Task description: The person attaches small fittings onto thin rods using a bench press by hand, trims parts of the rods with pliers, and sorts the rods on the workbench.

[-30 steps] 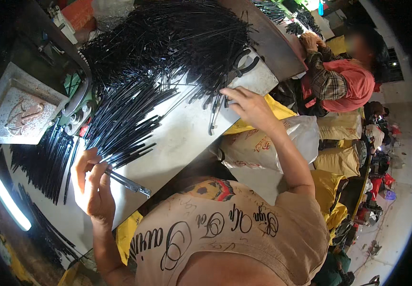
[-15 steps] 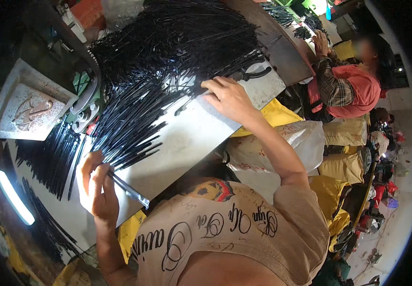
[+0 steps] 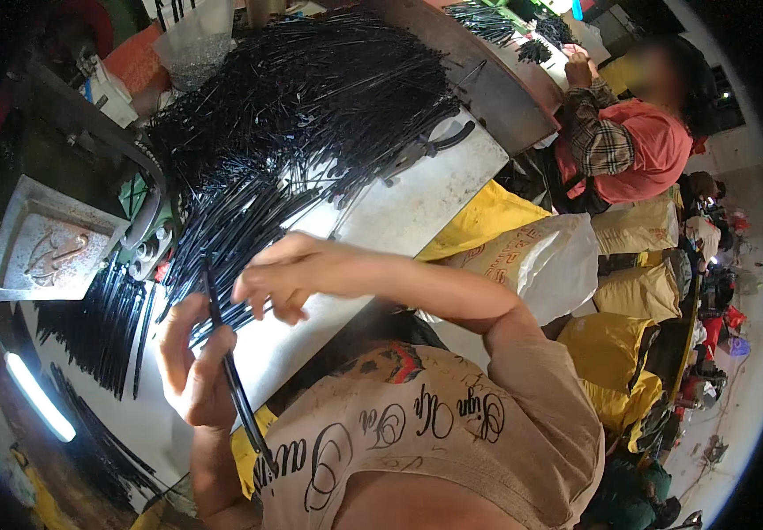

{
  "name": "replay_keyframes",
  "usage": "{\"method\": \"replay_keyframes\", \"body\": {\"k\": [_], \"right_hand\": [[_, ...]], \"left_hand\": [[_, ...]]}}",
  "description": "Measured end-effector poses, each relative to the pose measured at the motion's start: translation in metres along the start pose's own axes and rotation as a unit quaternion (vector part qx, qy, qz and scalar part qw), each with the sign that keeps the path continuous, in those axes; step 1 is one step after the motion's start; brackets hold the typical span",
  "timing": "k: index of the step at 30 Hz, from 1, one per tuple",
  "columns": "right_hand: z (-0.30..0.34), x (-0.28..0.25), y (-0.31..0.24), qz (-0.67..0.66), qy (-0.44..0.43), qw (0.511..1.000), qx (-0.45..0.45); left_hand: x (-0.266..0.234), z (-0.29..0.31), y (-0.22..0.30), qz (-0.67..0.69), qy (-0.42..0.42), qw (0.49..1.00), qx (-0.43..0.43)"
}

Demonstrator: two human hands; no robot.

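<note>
My left hand (image 3: 194, 367) is closed around a slim black rod (image 3: 242, 397), thumb on one side and fingers on the other. The rod slants from the pile's edge down toward my shirt. My right hand (image 3: 289, 274) hovers just right of the rod's upper part, somewhat blurred, its fingers bent loosely and apart with nothing seen in them. Under and beyond both hands lies a dense bundle of similar black rods (image 3: 231, 212), spread over a white tabletop (image 3: 399, 199).
Black-handled pliers (image 3: 434, 148) lie at the pile's right edge. A metal machine plate (image 3: 55, 247) and a lit tube lamp (image 3: 39, 397) stand at left. More rods (image 3: 90, 340) lie beneath the plate. Yellow and white sacks (image 3: 540, 265) sit at right, below a seated co-worker (image 3: 633, 146).
My right hand has swung left from beside the pliers to the rod in my left hand. The rod now points up between my hands. The view has shifted slightly.
</note>
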State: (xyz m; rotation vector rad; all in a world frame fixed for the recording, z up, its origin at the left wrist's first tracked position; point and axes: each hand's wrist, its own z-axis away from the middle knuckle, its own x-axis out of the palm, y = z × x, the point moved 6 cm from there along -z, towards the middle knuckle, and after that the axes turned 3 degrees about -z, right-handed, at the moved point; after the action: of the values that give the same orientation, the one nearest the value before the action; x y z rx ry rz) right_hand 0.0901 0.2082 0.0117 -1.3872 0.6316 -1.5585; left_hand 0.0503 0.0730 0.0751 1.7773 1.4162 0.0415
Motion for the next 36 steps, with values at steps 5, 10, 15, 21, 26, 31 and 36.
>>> {"method": "replay_keyframes", "body": {"k": [5,10,15,21,26,31,36], "right_hand": [[-0.05,0.006,0.009,-0.2,0.044,0.979,0.02],[-0.079,-0.026,-0.001,-0.203,0.137,0.969,-0.02],[-0.104,-0.036,-0.015,-0.117,0.126,0.976,-0.132],[-0.117,-0.029,-0.018,-0.167,0.147,0.968,-0.117],[-0.12,-0.024,-0.02,-0.147,0.131,0.972,-0.126],[-0.122,-0.026,-0.017,-0.157,0.114,0.97,-0.144],[-0.12,-0.02,-0.017,-0.164,0.146,0.968,-0.124]], "left_hand": [[0.001,-0.005,0.0,-0.149,0.032,0.987,0.057],[-0.005,0.034,-0.076,0.303,0.175,0.824,-0.445],[0.01,0.055,-0.098,0.439,0.106,0.721,-0.526],[-0.009,0.03,-0.131,0.435,0.139,0.72,-0.523],[-0.013,0.015,-0.155,0.455,0.166,0.709,-0.512],[-0.012,0.008,-0.164,0.458,0.166,0.725,-0.488],[-0.014,0.009,-0.161,0.44,0.183,0.732,-0.487]]}}
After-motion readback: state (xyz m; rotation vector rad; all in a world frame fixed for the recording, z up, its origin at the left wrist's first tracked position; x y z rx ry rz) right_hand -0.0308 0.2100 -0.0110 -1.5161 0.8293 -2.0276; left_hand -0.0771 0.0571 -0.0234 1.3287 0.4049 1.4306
